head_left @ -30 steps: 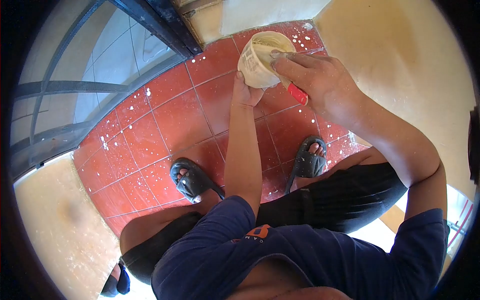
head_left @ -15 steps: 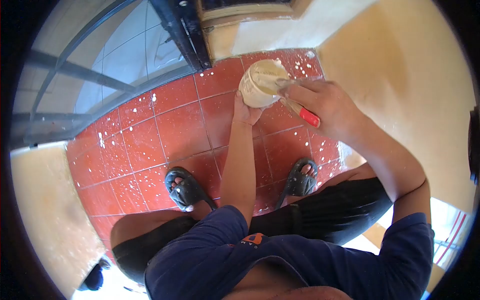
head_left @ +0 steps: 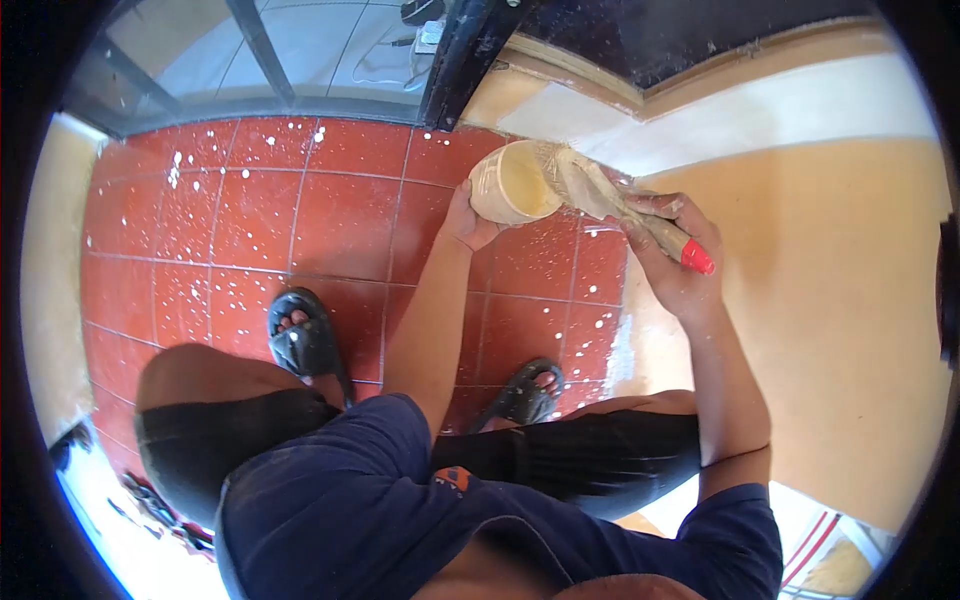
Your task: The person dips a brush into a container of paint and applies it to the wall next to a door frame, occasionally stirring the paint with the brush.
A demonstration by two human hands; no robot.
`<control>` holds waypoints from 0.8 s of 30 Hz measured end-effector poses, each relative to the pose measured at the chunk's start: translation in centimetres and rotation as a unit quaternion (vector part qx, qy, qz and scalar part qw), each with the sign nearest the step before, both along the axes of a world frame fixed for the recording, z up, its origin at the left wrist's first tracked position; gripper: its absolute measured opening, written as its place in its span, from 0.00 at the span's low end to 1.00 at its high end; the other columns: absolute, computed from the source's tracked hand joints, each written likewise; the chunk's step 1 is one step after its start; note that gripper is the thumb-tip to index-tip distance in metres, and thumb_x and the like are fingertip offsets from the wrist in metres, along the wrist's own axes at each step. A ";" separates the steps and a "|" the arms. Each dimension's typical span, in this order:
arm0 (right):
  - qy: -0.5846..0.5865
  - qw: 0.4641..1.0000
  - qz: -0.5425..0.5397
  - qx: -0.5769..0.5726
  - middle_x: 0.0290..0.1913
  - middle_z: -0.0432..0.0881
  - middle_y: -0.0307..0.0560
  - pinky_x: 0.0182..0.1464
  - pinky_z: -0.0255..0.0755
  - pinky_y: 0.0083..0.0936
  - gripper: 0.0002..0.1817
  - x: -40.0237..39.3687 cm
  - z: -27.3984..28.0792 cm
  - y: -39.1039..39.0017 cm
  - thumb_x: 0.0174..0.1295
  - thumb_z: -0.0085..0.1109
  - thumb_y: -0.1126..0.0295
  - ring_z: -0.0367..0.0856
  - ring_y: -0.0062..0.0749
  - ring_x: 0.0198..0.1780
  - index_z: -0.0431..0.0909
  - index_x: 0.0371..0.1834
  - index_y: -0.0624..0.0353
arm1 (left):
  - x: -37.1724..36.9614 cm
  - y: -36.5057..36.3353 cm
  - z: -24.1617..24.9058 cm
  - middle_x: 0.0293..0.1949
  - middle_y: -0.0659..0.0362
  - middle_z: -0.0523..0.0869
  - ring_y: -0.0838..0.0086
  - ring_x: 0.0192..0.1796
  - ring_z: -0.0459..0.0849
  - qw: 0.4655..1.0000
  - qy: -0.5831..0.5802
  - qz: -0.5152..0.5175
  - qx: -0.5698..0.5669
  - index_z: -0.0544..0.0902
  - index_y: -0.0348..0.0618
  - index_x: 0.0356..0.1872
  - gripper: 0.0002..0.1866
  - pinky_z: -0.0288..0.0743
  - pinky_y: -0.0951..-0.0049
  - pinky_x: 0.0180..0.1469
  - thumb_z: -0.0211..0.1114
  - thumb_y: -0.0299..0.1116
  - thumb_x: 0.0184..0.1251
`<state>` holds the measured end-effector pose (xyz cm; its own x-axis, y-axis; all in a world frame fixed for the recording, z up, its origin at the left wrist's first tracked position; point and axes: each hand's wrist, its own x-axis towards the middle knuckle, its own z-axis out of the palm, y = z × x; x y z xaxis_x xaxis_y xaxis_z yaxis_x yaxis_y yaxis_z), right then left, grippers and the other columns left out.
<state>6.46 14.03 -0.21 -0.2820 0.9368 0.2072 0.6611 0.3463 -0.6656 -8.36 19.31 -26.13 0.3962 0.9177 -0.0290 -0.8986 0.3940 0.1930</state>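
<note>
My left hand is closed round the lower side of a cream paint tub, which is tilted with its mouth toward the right and holds pale yellow paint. My right hand grips the handle of a paintbrush with a red end. The brush's bristles, coated in cream paint, are at the tub's rim. Paint smears mark the fingers of my right hand.
Red floor tiles carry white paint spots. A cream and white wall stands on the right. Ahead are a dark door frame and glass panels. Another wall is at the far left. My sandalled feet rest on the tiles.
The brush has come out of the tub to its rim, and my right hand has turned and moved right. The tub is tilted more to the right. The view has shifted toward the right wall.
</note>
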 end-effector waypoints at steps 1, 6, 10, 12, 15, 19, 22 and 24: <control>-0.014 1.000 0.011 -0.001 0.40 0.83 0.48 0.40 0.74 0.19 0.10 0.1 -0.2 0.1 0.53 0.62 0.80 0.82 0.24 0.38 0.76 0.39 0.64 | 0.0 0.0 0.1 0.61 0.55 0.71 0.60 0.56 0.77 1.000 -0.022 -0.016 0.014 0.60 0.50 0.67 0.44 0.81 0.60 0.41 0.55 0.66 0.53; -0.033 0.996 0.000 0.077 0.41 0.82 0.53 0.42 0.74 0.18 0.10 -0.9 -0.6 0.1 0.53 0.62 0.82 0.81 0.23 0.39 0.75 0.38 0.66 | 0.5 0.8 -0.4 0.60 0.54 0.72 0.57 0.56 0.76 0.998 0.003 -0.016 0.057 0.63 0.54 0.65 0.45 0.80 0.57 0.41 0.56 0.69 0.49; 0.021 0.996 0.027 0.086 0.43 0.82 0.55 0.44 0.74 0.19 0.10 -1.7 -1.0 0.8 0.54 0.60 0.83 0.81 0.25 0.41 0.73 0.39 0.67 | 0.4 1.1 0.9 0.59 0.55 0.74 0.58 0.54 0.78 0.997 0.005 -0.001 0.073 0.64 0.55 0.64 0.44 0.80 0.58 0.39 0.56 0.70 0.49; 0.036 0.993 0.039 0.101 0.45 0.81 0.56 0.45 0.74 0.20 0.10 -2.1 -1.0 1.0 0.55 0.59 0.84 0.81 0.27 0.44 0.72 0.39 0.68 | 0.0 1.2 0.4 0.59 0.56 0.74 0.58 0.54 0.78 0.997 -0.004 -0.004 0.072 0.64 0.55 0.64 0.44 0.80 0.59 0.38 0.56 0.70 0.49; 0.030 0.996 0.050 0.071 0.45 0.81 0.56 0.47 0.74 0.21 0.09 -3.0 -0.7 0.8 0.56 0.58 0.84 0.80 0.27 0.45 0.72 0.39 0.68 | -0.9 1.0 1.0 0.58 0.56 0.74 0.58 0.54 0.78 0.999 -0.014 -0.004 0.045 0.64 0.55 0.64 0.44 0.80 0.59 0.38 0.55 0.70 0.50; 0.068 0.994 0.042 0.073 0.46 0.80 0.56 0.47 0.73 0.21 0.08 -3.5 -1.4 1.2 0.57 0.57 0.84 0.80 0.27 0.45 0.71 0.39 0.68 | -2.0 1.6 2.0 0.58 0.54 0.74 0.58 0.53 0.78 0.998 -0.038 0.013 0.037 0.63 0.55 0.65 0.41 0.79 0.60 0.36 0.52 0.68 0.54; 0.089 0.996 0.007 0.027 0.46 0.79 0.54 0.46 0.75 0.23 0.08 -3.5 -1.6 1.3 0.59 0.55 0.82 0.80 0.29 0.44 0.68 0.41 0.66 | -2.4 2.0 1.4 0.59 0.53 0.73 0.56 0.54 0.77 1.000 -0.017 0.019 0.011 0.62 0.54 0.65 0.38 0.80 0.58 0.37 0.50 0.65 0.57; 0.295 0.951 -0.077 -0.053 0.45 0.78 0.52 0.45 0.78 0.29 0.08 -3.3 -2.1 2.0 0.62 0.51 0.79 0.81 0.31 0.42 0.65 0.43 0.63 | -3.0 2.3 1.3 0.60 0.53 0.73 0.55 0.55 0.77 1.000 0.001 0.017 0.020 0.62 0.54 0.65 0.38 0.80 0.57 0.37 0.49 0.64 0.58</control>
<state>3.14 16.06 -2.36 -0.0027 0.9821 0.1886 0.1990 0.1853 -0.9623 -11.35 21.59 -24.84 0.3654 0.9308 0.0065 -0.9106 0.3559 0.2101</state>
